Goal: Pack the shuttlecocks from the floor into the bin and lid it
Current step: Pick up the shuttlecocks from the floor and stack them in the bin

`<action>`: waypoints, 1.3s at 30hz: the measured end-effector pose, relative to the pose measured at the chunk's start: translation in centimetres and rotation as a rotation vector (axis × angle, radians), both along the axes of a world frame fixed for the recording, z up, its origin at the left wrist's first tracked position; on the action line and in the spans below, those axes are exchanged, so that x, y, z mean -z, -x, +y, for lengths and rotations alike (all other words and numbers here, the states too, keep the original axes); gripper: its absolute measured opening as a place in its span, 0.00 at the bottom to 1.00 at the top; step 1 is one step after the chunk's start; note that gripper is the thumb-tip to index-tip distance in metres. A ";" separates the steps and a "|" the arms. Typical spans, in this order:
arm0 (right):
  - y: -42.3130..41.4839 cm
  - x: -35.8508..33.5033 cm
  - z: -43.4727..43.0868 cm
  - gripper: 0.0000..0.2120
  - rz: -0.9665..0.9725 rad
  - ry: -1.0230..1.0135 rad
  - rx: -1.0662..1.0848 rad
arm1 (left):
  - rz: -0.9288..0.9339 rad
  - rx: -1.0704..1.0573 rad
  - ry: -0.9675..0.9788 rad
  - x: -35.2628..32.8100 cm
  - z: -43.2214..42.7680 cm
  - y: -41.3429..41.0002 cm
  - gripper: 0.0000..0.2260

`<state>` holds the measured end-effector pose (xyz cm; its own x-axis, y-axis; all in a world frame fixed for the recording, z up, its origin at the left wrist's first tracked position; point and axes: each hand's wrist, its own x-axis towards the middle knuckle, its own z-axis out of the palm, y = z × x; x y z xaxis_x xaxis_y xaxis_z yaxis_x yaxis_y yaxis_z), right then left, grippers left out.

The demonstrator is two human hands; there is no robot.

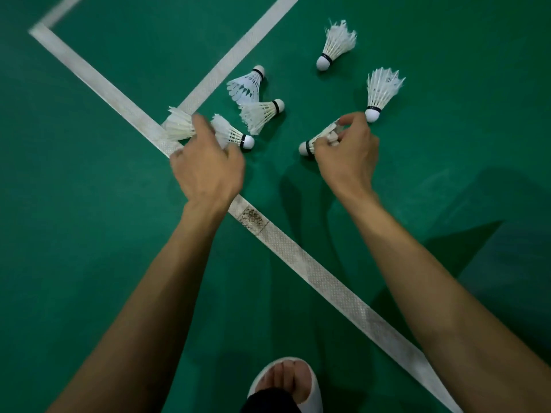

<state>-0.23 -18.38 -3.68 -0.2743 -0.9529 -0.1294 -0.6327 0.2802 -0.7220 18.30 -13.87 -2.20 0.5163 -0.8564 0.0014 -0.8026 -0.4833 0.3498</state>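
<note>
Shuttlecocks point(262, 113): 4 lie loose on the green court floor point(89, 174) beside the white lines point(298, 257). Left hand point(205, 171) curls around 2 more at the line; right hand point(348, 156) pinches 1 by its feathers.

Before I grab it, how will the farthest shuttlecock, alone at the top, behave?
The farthest shuttlecock is probably light: mostly thin feathers. Its frayed tips look fragile if squeezed. Pushed, it would likely roll around its round cork.
</note>
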 end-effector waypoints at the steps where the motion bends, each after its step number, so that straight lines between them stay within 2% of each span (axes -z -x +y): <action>1: 0.1 -0.4 0.3 0.17 0.001 0.012 -0.003 | 0.021 0.052 0.017 -0.6 -0.8 0.7 0.18; 4: -0.2 -1.8 1.4 0.16 0.012 0.060 -0.020 | -0.048 0.241 -0.130 -1.2 -4.3 2.4 0.28; 6: -0.3 -2.9 2.3 0.16 0.037 0.092 -0.033 | -0.109 0.283 -0.225 -0.7 -6.2 3.1 0.30; 8: -0.1 -4.1 3.2 0.15 0.102 0.104 -0.043 | -0.106 0.186 -0.239 0.2 -7.0 3.6 0.27; 11: 0.8 -6.5 4.7 0.13 0.192 0.073 -0.072 | -0.126 0.036 -0.162 1.3 -6.1 4.2 0.22; 15: 2.6 -10.5 5.9 0.11 0.209 0.120 -0.099 | -0.091 -0.053 -0.075 1.7 -4.4 5.3 0.13; 18: 4.5 -13.0 6.6 0.10 0.091 0.224 -0.039 | 0.006 -0.035 -0.053 0.7 -2.9 6.8 0.15; 21: 7.9 -15.4 7.6 0.06 -0.061 0.249 0.059 | 0.150 0.036 0.097 -1.2 -1.1 10.2 0.15; 23: 11.0 -17.0 8.7 0.02 -0.180 0.238 0.112 | 0.355 0.084 0.210 -3.0 -0.1 13.6 0.15; 27: 18.3 -20.2 12.8 0.10 -0.342 0.224 0.261 | 0.835 0.265 0.299 -7.9 2.4 21.3 0.14; 29: 22.3 -21.6 15.3 0.11 -0.391 0.216 0.378 | 0.995 0.408 0.276 -10.3 3.9 25.1 0.14; 33: 29.3 -21.5 20.7 0.10 -0.403 0.111 0.559 | 1.086 0.605 0.188 -13.2 6.8 30.9 0.13; 36: 32.5 -19.2 23.6 0.05 -0.368 -0.094 0.577 | 1.166 0.626 0.153 -14.1 8.0 34.1 0.18; 39: 33.3 -16.5 24.2 0.08 -0.426 -0.329 0.570 | 1.161 0.699 0.031 -14.4 9.3 36.9 0.15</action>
<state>-33.55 5.82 12.80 -0.5734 -0.5742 -0.5844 -0.0142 0.7202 -0.6937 -18.64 -4.58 12.21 -0.3066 -0.9455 -0.1097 -0.1117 -0.0787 0.9906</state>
